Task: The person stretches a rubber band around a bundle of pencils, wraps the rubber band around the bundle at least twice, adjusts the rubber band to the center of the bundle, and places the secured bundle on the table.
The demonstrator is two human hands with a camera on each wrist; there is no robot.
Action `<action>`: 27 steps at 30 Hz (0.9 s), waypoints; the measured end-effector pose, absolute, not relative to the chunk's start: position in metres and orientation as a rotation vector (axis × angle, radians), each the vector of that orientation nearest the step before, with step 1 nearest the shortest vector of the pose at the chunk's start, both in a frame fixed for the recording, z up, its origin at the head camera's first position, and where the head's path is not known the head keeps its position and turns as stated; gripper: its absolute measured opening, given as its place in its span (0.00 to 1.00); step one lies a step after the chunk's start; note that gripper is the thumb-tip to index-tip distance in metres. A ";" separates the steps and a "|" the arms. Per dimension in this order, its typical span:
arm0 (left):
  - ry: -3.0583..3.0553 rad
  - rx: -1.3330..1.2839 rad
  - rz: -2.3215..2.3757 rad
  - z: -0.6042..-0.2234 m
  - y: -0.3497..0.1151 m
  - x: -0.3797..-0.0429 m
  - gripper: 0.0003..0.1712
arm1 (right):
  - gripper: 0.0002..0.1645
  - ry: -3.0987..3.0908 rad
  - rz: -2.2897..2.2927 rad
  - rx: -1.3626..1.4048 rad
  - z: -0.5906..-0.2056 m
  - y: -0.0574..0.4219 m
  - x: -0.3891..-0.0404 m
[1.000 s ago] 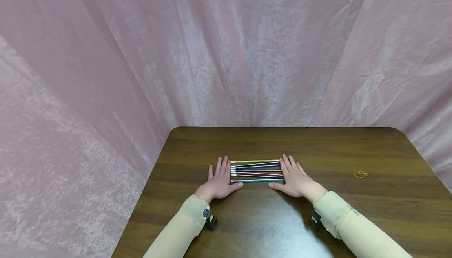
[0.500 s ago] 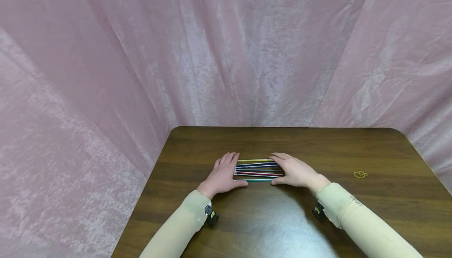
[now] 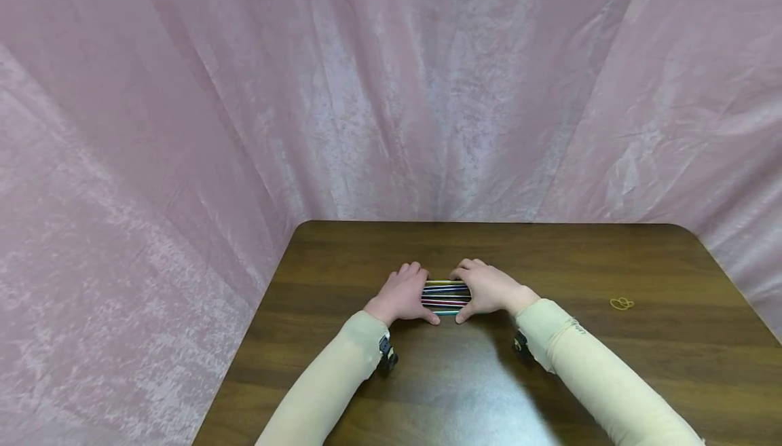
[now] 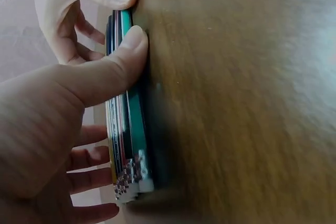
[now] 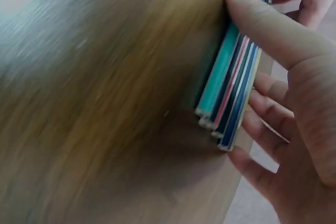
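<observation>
Several striped pencils (image 3: 446,302) lie side by side in a row on the wooden table, teal nearest the person and yellow farthest. My left hand (image 3: 403,294) grips their left part, thumb on the teal pencil (image 4: 135,114) and fingers curled over the far side. The eraser ends (image 4: 131,182) show past that hand in the left wrist view. From the right, my right hand (image 3: 487,288) holds the same row, its thumb on the near side and fingers on the far side. Bare pencil ends (image 5: 212,121) stick out there. Both palms cover the ends in the head view.
Loose yellow rubber bands (image 3: 622,304) lie on the table (image 3: 550,249) to the right. A pink curtain (image 3: 427,93) hangs behind the table's far edge.
Both hands have come inward, toward each other, from flat at the pencil ends to curled round the row. The pencils sit closer together. The rubber bands stay put.
</observation>
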State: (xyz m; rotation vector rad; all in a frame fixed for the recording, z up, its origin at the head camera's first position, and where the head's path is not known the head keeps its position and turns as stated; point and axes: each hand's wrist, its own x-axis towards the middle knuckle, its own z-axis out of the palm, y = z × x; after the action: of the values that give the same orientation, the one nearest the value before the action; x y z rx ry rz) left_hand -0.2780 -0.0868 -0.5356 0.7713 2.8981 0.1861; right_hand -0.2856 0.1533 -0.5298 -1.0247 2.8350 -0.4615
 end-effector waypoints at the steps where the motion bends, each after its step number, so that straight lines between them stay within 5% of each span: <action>1: 2.898 0.768 0.177 -0.535 -0.086 -0.279 0.57 | 0.52 2.837 -0.454 -0.997 -0.529 0.151 -0.286; 27: 2.931 0.626 0.187 -0.531 -0.070 -0.278 0.46 | 0.41 2.919 -0.395 -0.725 -0.533 0.135 -0.278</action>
State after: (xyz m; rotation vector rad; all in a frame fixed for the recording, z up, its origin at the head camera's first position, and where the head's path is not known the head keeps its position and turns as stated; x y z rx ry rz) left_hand -0.2777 -0.0700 -0.5311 0.6263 2.9311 0.1873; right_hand -0.2781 0.1348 -0.5326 -0.7253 2.9185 -0.3949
